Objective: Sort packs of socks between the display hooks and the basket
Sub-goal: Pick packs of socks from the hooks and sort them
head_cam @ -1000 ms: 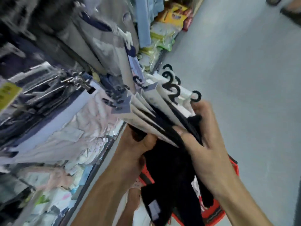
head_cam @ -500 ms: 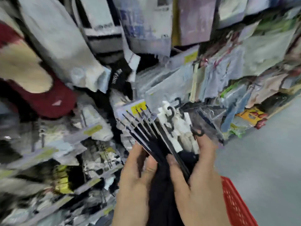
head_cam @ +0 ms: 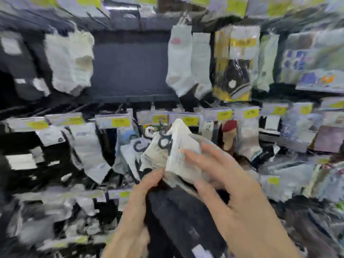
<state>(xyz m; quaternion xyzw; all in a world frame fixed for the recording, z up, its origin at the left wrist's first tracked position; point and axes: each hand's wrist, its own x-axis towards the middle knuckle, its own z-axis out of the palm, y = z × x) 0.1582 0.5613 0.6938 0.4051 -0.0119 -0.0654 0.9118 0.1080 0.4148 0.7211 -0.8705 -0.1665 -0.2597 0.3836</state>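
Note:
I hold a fanned bunch of sock packs [head_cam: 178, 157] in front of the display, white card headers with black plastic hangers on top and black socks [head_cam: 178, 220] hanging below. My left hand [head_cam: 135, 207] grips the bunch from the left with its thumb on the headers. My right hand [head_cam: 232, 198] holds it from the right, fingers spread over the front card and thumb under it. Display hooks [head_cam: 160, 118] with yellow price tags run just behind the bunch. The basket is out of view. The picture is blurred.
Sock packs hang in rows all over the rack: white pairs [head_cam: 186, 62] above, a black and yellow pack [head_cam: 234, 71] at the upper right, more white and black packs [head_cam: 89, 149] to the left. A dark bare panel [head_cam: 128, 66] shows in the upper middle.
My view has swung from the aisle floor and red basket round to face the rack. The bunch has come up in front of the hooks, still in both hands.

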